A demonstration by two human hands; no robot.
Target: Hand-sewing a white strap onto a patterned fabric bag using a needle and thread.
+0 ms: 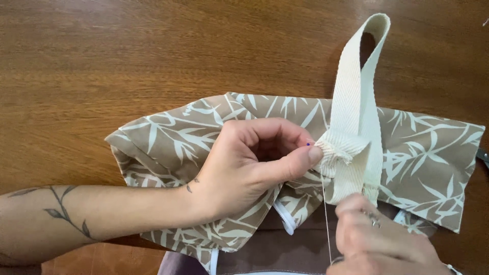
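Tan fabric (pixel 168 137) printed with cream leaf sprigs lies bunched across the middle of the brown wooden surface (pixel 102 51). It is folded over on itself, with a hemmed corner at its left end. A cream webbing strap (pixel 356 97), woven in a herringbone twill, rises from the fabric as a loop towards the top edge of the view; its lower end is folded and gathered into pleats where it meets the fabric. A white zipper end (pixel 286 220) shows beneath the fabric near the bottom edge.

Left hand (pixel 249 165): the forearm enters from the left edge and lies flat on the surface. The fingers curl inward, and the thumb and forefinger pinch the pleated strap end together with the fabric; the grip is narrow and closed on the strap. A small dark pin head (pixel 308 144) shows at the fingertips.

Right hand (pixel 387 239): positioned at the lower right, blurred, with a ring on one finger. A thin white thread (pixel 326 214) runs taut from the strap fold down to this hand. The fingers are drawn together, pulling the thread. No needle can be made out.
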